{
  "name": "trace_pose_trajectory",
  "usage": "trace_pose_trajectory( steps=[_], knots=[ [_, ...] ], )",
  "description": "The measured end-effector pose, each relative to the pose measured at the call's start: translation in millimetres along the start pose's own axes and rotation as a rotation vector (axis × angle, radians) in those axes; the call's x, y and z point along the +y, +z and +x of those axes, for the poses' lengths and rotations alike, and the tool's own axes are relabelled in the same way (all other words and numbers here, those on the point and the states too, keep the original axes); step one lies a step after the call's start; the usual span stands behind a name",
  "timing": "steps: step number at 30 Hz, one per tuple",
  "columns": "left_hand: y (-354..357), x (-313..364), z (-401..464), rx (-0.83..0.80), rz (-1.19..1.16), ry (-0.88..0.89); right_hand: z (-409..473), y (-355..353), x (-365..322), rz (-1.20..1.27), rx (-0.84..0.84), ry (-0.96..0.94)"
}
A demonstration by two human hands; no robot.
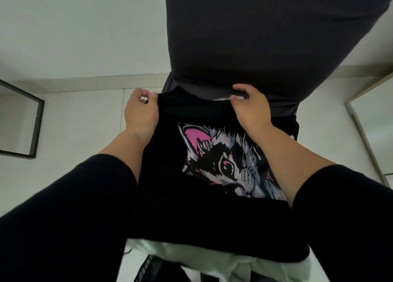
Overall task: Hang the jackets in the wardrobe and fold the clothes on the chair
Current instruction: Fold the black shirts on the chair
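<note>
A black T-shirt [170, 196] with a grey, white and pink cat print lies spread over the chair's seat in front of me. My left hand [140, 113] pinches its far left edge between thumb and fingers. My right hand [249, 105] grips the far right edge, near a white neck label. The chair's dark backrest [244, 37] rises just behind the shirt. A pale green garment [204, 258] sticks out from under the shirt at the near edge, with a black striped piece below it.
A black-framed mirror or panel [23, 122] leans at the left on the light tiled floor. A light wooden frame [361, 120] stands at the right. White wall and skirting run behind the chair.
</note>
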State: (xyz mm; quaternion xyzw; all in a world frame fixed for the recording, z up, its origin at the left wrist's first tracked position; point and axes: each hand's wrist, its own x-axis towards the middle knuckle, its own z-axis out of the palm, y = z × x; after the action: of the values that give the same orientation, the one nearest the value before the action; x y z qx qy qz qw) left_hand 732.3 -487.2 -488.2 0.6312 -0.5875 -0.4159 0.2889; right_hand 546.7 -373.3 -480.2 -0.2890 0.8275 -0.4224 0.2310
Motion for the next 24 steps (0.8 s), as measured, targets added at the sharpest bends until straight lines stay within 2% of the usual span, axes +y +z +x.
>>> trace_pose_trajectory(
  steps=[2,5,7,9,14,19,21,24],
  knots=[
    [-11.3,-11.6,-25.6,-0.002,0.049,-0.032,-24.6,-5.7,7.0,-0.012,0.019,-0.007],
    [-28.3,-37.9,-65.3,-0.035,0.372,-0.097,-64.1,-7.3,28.1,-0.04,-0.095,0.115],
    [-35.6,-50.0,-82.6,-0.131,0.577,-0.119,-80.1,-1.5,39.5,-0.061,-0.168,0.237],
    [-37.4,-53.6,-88.5,-0.217,0.695,-0.122,-84.8,7.3,44.0,-0.08,-0.119,0.309],
    [-26.0,-45.6,-83.2,-0.178,0.761,0.024,-78.9,22.0,37.3,-0.316,-0.096,0.318],
    [-29.2,-33.8,-101.2,0.048,0.457,0.081,-88.5,14.5,25.9,-0.219,-0.037,0.265],
    [-38.2,-42.7,-108.7,0.002,0.578,0.074,-95.4,10.4,25.5,-0.302,-0.088,0.272],
    [-42.9,-53.4,-110.8,-0.176,0.786,-0.033,-97.4,10.3,28.5,-0.475,-0.232,0.309]
  ],
)
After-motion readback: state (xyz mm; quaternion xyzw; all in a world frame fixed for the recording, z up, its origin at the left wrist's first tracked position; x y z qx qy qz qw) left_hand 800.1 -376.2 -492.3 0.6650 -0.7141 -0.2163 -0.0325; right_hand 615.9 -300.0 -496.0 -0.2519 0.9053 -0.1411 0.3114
